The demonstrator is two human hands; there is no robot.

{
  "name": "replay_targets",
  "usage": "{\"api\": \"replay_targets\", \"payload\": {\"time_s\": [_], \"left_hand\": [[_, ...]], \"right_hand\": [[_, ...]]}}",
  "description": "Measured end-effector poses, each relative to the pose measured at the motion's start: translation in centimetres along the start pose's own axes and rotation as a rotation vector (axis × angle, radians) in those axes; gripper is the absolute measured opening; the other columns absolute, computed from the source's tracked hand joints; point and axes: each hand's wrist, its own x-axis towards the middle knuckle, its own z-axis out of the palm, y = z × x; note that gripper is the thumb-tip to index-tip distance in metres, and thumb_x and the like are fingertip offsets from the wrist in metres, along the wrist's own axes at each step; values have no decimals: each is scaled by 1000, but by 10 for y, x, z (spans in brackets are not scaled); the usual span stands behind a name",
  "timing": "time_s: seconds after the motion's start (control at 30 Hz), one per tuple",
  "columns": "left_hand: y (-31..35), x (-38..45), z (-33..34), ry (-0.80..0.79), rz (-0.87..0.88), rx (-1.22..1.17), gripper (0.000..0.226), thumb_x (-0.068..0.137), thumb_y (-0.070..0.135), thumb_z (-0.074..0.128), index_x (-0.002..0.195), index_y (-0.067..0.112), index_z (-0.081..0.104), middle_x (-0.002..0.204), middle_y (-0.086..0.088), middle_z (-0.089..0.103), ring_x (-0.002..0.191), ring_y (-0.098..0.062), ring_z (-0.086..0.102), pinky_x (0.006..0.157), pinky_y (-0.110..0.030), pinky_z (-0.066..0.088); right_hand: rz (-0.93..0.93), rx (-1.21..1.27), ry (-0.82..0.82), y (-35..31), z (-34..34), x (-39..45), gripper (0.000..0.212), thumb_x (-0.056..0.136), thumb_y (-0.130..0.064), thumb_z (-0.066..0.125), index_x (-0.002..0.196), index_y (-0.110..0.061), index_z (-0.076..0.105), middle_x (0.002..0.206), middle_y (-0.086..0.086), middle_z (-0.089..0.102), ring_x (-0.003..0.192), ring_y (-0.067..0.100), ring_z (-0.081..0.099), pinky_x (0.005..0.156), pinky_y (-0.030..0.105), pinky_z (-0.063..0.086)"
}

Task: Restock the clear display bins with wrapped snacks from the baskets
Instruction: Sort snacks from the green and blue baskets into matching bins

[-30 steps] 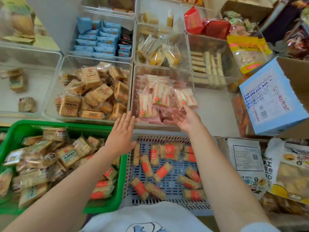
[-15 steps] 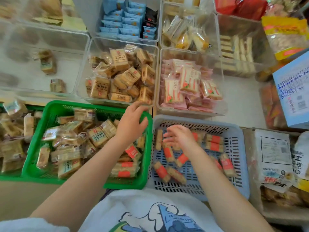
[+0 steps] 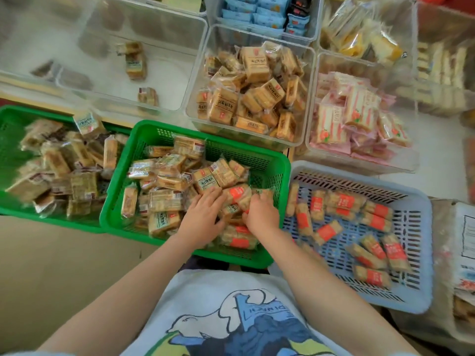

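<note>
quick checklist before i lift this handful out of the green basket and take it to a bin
1. Both hands in the middle green basket: ok; left hand and right hand are down among the packs.
2. Firm hold on orange-label snacks: cannot tell; fingers are buried in the pile.
3. Only one kind gathered: cannot tell; tan packs lie mixed right beside them.
4. Room in the tan-snack bin: not ok for much, it looks well filled.
5. Room in the far-left clear bin: ok, only a few packs inside.
</note>
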Motion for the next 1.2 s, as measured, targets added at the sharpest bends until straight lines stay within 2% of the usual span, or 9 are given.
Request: {"api": "replay_targets", "payload": {"time_s": [0.1,0.27,0.37,0.47,0.6,0.8,0.93,1.1,1.2], "left_hand": [[-6,1,0,-42,18,14,66,101,40,48,158,21,20,167,1,11,154,-16,0,123,-39,2],[-8,4,0,-83,27,44,70,100,37,51,159,22,16,168,1,7,154,-16,-4,124,-42,3],[-2,5,3,-48,0,35,67,101,39,51,158,21,20,167,-2,13,154,-19,1,123,-46,7],[2,7,6,-2,-9,45,61,101,44,49,154,20,31,163,-5,24,153,-23,10,121,-50,15],[2,12,2,3,3,103,52,98,36,54,146,19,44,152,-5,43,148,-25,25,114,-54,29],[14,35,-8,71,-24,221,33,98,33,53,127,18,58,120,-3,65,120,-27,50,98,-44,41],[19,46,-10,96,-55,210,28,95,32,57,118,16,59,105,-4,67,107,-27,57,91,-40,42],[25,37,-26,241,-23,-44,19,90,21,65,106,14,60,87,2,56,84,-22,55,63,-33,41],[28,26,-46,203,-40,-283,20,88,25,72,100,18,56,95,4,63,87,-17,59,67,-34,53]], "right_hand": [[36,278,-34,3,-13,0,43,89,-34,70,124,-15,52,130,7,52,123,28,48,89,35,49],[164,1277,-110,33,-40,-20,42,94,-22,69,132,-23,51,104,5,62,80,20,65,74,38,54],[234,1529,38,63,-45,-22,37,95,-45,65,127,-27,56,84,7,57,50,20,58,51,35,52],[369,1462,141,91,-38,-13,60,89,-71,54,134,-31,56,89,-5,60,66,16,62,64,38,56],[507,1417,202,116,-13,-5,58,97,-39,64,150,-27,41,142,-1,54,120,23,61,103,52,51],[563,1323,118,119,4,-16,52,98,-16,63,147,-20,46,140,0,57,123,23,58,109,50,45],[603,1131,257,112,-8,-33,35,100,-18,55,134,-17,56,126,-2,60,105,21,63,91,40,54],[455,1185,274,92,-28,-50,21,101,-11,49,115,-12,65,110,7,69,91,23,68,83,40,58],[353,1318,155,72,-36,-56,18,104,-14,50,115,-11,64,106,11,69,91,22,70,80,35,60]]}}
